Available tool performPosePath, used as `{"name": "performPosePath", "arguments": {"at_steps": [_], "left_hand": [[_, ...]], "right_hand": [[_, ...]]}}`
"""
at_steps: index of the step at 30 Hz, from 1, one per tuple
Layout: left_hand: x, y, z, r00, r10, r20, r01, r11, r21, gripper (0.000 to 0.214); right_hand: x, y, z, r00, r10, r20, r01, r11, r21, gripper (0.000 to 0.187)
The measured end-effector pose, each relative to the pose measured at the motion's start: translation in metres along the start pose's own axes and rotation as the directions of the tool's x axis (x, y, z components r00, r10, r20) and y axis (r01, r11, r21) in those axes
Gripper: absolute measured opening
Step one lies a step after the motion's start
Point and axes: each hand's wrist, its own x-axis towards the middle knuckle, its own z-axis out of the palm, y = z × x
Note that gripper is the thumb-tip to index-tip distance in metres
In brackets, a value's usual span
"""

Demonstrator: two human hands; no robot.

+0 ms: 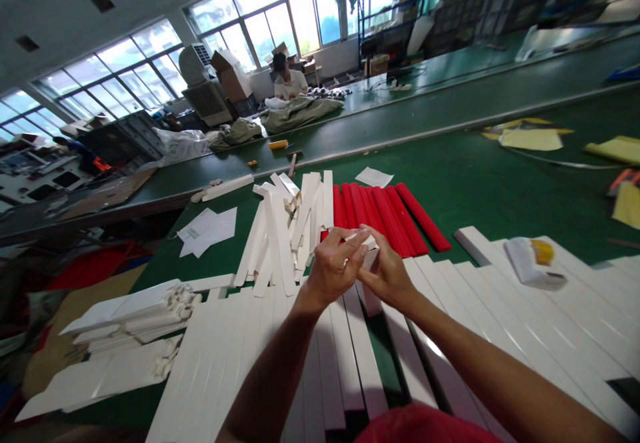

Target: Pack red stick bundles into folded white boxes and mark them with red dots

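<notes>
Flattened white cardboard box blanks [125, 316] stacked far left. Left hand [334, 266] and right hand [387, 276] meet mid-table, both pinching one narrow white cardboard box [369, 289] standing on its end. Red sticks [387, 213] just behind. Tape roll [533, 259] right.

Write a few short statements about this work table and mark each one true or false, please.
1. The left hand and the right hand both hold the end of a white box. True.
2. The red boxes lie nearer to the person than the hands. False: they lie beyond the hands.
3. The table is green. True.
4. A second person works right beside the hands. False: that person is far back, near the windows.
</notes>
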Motion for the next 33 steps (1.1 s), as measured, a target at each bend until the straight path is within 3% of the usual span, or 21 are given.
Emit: {"name": "performPosePath", "arguments": {"at_steps": [7, 14, 22, 28, 31, 33], "left_hand": [[0.01, 0.002, -0.019, 0.954, 0.132, 0.268, -0.156, 0.985, 0.072, 0.033], [0.002, 0.007, 0.0, 0.932, 0.296, 0.21, -0.341, 0.911, 0.231, 0.039], [0.002, -0.005, 0.015, 0.906, 0.37, 0.205, -0.417, 0.862, 0.288, 0.061], [0.001, -0.003, 0.033, 0.922, 0.37, 0.117, -0.388, 0.891, 0.237, 0.064], [-0.009, 0.004, 0.038, 0.941, 0.328, 0.077, -0.337, 0.917, 0.213, 0.061], [-0.015, 0.009, 0.039, 0.947, 0.315, 0.059, -0.32, 0.925, 0.206, 0.06]], "right_hand": [[0.001, 0.001, -0.002, 0.997, -0.008, 0.075, 0.003, 0.998, 0.066, 0.075], [0.001, 0.008, -0.011, 0.992, -0.064, 0.112, 0.051, 0.991, 0.12, 0.071], [0.003, 0.013, -0.028, 0.979, -0.084, 0.186, 0.082, 0.996, 0.023, 0.075], [0.006, 0.014, -0.032, 0.978, -0.07, 0.196, 0.075, 0.997, -0.015, 0.08], [-0.004, 0.024, -0.046, 0.952, -0.105, 0.287, 0.091, 0.994, 0.062, 0.084], [-0.016, 0.041, -0.074, 0.977, 0.094, 0.189, -0.095, 0.995, -0.002, 0.079]]}}
